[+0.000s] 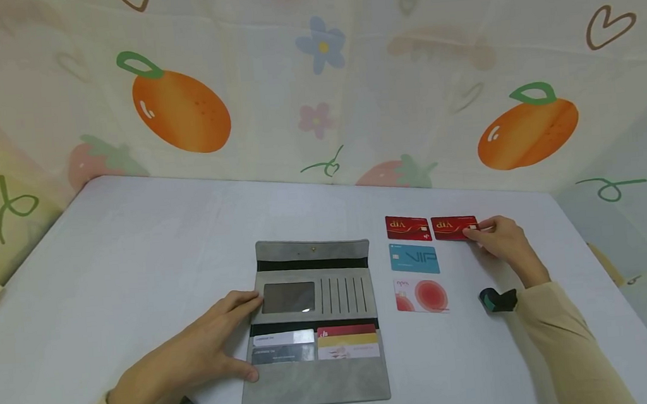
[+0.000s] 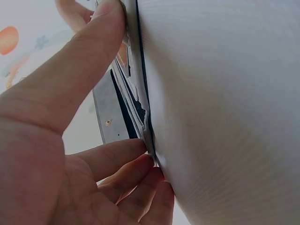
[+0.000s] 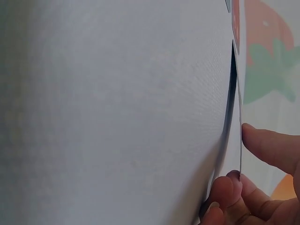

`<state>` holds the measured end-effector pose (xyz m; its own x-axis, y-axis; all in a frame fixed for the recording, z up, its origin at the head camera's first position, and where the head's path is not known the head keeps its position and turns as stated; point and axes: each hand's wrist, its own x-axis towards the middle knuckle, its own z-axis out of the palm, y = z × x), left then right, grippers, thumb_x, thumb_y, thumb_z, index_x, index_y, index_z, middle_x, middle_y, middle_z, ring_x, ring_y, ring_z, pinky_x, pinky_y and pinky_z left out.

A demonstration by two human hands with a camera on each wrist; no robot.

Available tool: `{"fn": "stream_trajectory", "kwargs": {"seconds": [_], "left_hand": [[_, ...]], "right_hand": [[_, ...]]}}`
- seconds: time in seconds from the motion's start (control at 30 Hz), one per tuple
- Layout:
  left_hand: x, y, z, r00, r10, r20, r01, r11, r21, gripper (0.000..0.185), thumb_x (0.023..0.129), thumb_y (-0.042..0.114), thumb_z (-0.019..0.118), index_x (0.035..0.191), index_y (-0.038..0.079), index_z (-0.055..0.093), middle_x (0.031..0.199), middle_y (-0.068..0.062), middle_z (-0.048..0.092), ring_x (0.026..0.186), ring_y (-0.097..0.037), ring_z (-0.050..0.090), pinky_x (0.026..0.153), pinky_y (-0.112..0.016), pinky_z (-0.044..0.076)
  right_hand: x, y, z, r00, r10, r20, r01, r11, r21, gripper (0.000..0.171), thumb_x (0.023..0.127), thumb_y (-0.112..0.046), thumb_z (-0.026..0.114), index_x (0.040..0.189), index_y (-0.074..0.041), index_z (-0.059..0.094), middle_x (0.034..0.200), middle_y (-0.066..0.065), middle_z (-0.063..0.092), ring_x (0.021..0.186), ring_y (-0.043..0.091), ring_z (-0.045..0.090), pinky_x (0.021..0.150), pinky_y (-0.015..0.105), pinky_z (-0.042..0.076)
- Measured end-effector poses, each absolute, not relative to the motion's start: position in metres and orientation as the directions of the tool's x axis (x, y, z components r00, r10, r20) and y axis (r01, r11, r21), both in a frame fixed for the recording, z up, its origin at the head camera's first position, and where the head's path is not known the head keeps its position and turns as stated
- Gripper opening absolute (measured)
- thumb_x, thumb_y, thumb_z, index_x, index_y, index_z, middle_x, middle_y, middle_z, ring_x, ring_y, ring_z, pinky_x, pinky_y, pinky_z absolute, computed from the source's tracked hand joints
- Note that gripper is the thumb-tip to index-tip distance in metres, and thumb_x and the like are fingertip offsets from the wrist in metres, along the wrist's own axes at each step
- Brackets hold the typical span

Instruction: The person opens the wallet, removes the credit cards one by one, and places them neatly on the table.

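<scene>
A red card lies near the right edge of the table, and the right hand pinches its right end between thumb and fingers. Just beside it on the left lies a second red card, with a blue card and a white card below. The grey wallet lies open near the front edge; the left hand rests spread on its left side.

Red VIP card flat on table, right of open grey wallet.
</scene>
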<state>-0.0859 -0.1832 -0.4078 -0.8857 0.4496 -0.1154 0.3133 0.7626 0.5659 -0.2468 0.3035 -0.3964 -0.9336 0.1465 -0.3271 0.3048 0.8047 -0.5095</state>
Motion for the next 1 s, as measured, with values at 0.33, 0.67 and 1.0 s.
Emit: {"fn": "stream_trajectory", "kwargs": {"seconds": [0.33,0.67,1.0], "left_hand": [[-0.085,-0.183,-0.407,-0.886,0.450,-0.115,0.315,0.765,0.562,0.106,0.064,0.045,0.090,0.148,0.000,0.042,0.150,-0.012,0.040,0.137,-0.035,0.043,0.107,-0.056,0.043],[-0.085,-0.184,-0.407,-0.883,0.456,-0.108,0.322,0.758,0.567,0.106,0.065,0.044,0.090,0.148,0.000,0.042,0.150,-0.012,0.041,0.137,-0.034,0.044,0.107,-0.056,0.043],[-0.085,-0.184,-0.407,-0.882,0.460,-0.106,0.325,0.755,0.569,0.105,0.065,0.044,0.090,0.148,-0.001,0.041,0.150,-0.012,0.040,0.137,-0.034,0.044,0.107,-0.056,0.043]], "right_hand": [[-0.247,0.305,-0.395,-0.926,0.140,-0.352,0.312,0.808,-0.500,0.068,0.098,-0.042,0.056,0.138,0.011,0.038,0.119,0.030,0.056,0.092,0.028,0.057,0.075,0.029,0.052],[-0.242,0.307,-0.394,-0.926,0.139,-0.350,0.312,0.804,-0.505,0.069,0.098,-0.043,0.056,0.139,0.009,0.038,0.130,0.032,0.051,0.096,0.030,0.059,0.089,0.042,0.056],[-0.233,0.304,-0.389,-0.968,0.047,-0.246,0.180,0.816,-0.549,0.066,0.097,-0.043,0.058,0.139,0.006,0.043,0.130,0.031,0.049,0.107,0.037,0.054,0.080,0.034,0.057]]}}
